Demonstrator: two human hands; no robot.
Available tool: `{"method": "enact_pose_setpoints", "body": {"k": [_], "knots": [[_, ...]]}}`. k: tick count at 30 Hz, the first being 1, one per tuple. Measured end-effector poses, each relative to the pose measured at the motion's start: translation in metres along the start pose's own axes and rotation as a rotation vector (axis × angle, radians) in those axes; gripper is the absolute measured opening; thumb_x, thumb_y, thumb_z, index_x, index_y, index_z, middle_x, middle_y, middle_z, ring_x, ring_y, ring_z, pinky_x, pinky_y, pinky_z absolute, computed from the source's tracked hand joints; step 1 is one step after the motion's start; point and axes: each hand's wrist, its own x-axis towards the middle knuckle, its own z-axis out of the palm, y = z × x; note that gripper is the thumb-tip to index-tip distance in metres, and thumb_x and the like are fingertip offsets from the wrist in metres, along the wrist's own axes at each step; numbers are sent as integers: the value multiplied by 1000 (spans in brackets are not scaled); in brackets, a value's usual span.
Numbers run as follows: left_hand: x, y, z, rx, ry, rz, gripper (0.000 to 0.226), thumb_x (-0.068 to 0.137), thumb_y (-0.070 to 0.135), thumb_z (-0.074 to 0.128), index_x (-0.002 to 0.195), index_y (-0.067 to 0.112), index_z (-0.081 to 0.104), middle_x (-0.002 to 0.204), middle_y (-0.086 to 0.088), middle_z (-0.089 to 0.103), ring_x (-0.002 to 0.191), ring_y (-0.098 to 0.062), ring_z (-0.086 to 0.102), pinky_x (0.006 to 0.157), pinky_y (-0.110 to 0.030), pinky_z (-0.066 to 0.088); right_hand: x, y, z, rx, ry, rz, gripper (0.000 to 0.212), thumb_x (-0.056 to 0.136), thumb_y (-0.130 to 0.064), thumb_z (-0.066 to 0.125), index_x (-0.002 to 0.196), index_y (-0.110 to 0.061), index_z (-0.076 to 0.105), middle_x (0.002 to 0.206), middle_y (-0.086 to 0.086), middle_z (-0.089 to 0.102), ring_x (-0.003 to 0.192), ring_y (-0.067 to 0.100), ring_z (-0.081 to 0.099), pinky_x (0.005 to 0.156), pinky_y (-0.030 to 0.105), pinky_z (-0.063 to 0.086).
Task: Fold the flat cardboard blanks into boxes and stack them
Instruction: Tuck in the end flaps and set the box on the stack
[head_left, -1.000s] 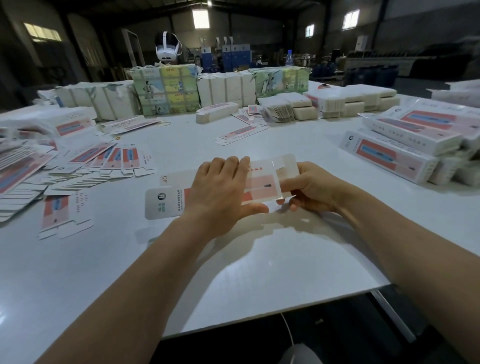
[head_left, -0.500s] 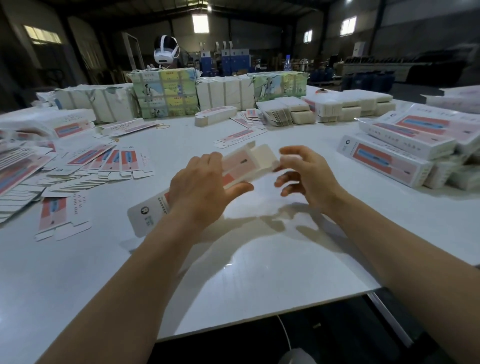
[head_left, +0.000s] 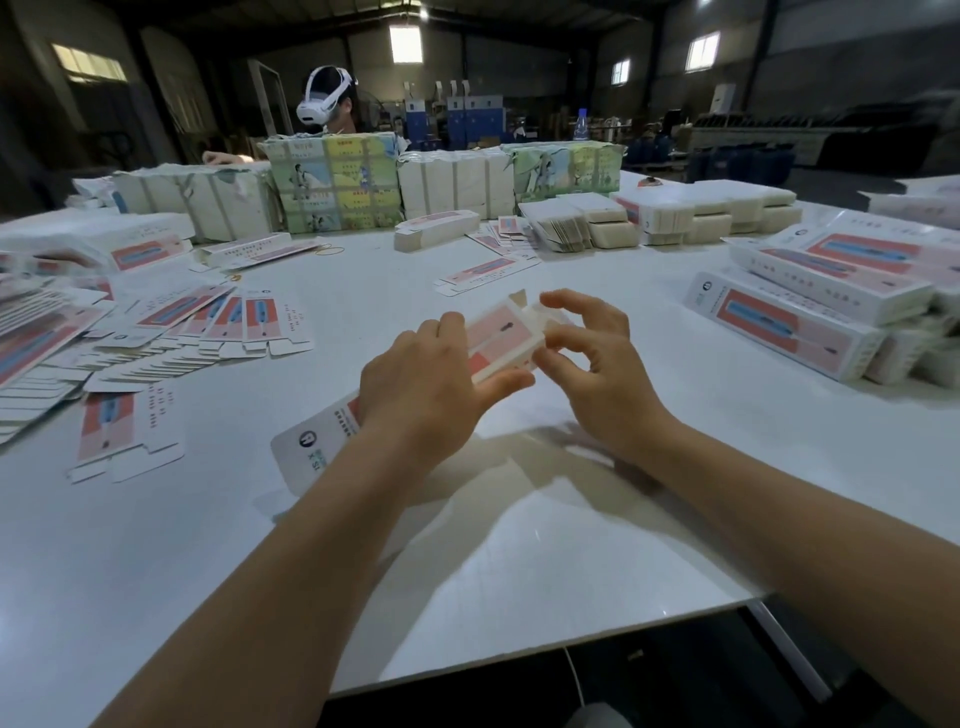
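Dim warehouse space surrounds a broad white table (head_left: 363, 597) where the person works. Both bare forearms reach out over its near edge and meet above the middle. The left hand (head_left: 421, 395) lies palm-down over a half-formed box (head_left: 498, 340), fingers curled across its pink-printed top and thumb stretched under its near side, gripping it; the box's white end pokes out behind the wrist, angled down toward the tabletop. The right hand (head_left: 592, 358) sits at the box's far, open end, wrist cocked, index finger arched high and the lower fingers and thumb pinching the small end flaps.

Flat blanks (head_left: 171, 338) fan out across the table to the left. Finished boxes (head_left: 810, 312) are stacked at the right edge. Wrapped bundles (head_left: 337, 182) line the far side, and behind them another person (head_left: 327, 101) wears a white headset.
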Motion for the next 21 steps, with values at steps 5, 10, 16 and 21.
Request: {"method": "enact_pose_setpoints", "body": {"k": [5, 10, 16, 21], "knots": [[2, -8, 5, -83, -87, 69, 74, 68, 83, 35, 110, 23, 48, 101, 4, 59, 80, -16, 48, 65, -34, 47, -1, -3, -3, 119, -146, 15, 21, 74, -22, 51, 87, -24, 66, 140, -18, 37, 137, 0, 14, 101, 8, 13], [4, -9, 9, -73, -119, 56, 74, 69, 82, 30, 113, 25, 47, 104, 4, 59, 83, -16, 47, 63, -33, 42, -3, -4, -1, 251, 9, 49, 41, 82, -4, 63, 108, -30, 46, 119, 1, 61, 121, 13, 48, 105, 30, 38], [-1, 2, 11, 68, -76, 41, 90, 61, 81, 2, 113, 22, 44, 103, 1, 56, 80, -15, 41, 60, -31, 34, -5, -1, 13, 77, -54, 74, 62, 92, -1, 49, 148, -20, 28, 130, 5, 54, 117, 11, 49, 104, 25, 36], [-1, 4, 12, 148, -65, 23, 74, 77, 78, 20, 116, 20, 43, 107, 0, 56, 83, -17, 43, 62, -31, 34, -3, 3, 11, 88, -137, 61, 58, 96, -8, 48, 148, -26, 27, 134, -5, 42, 125, 9, 41, 104, 21, 30]]}}
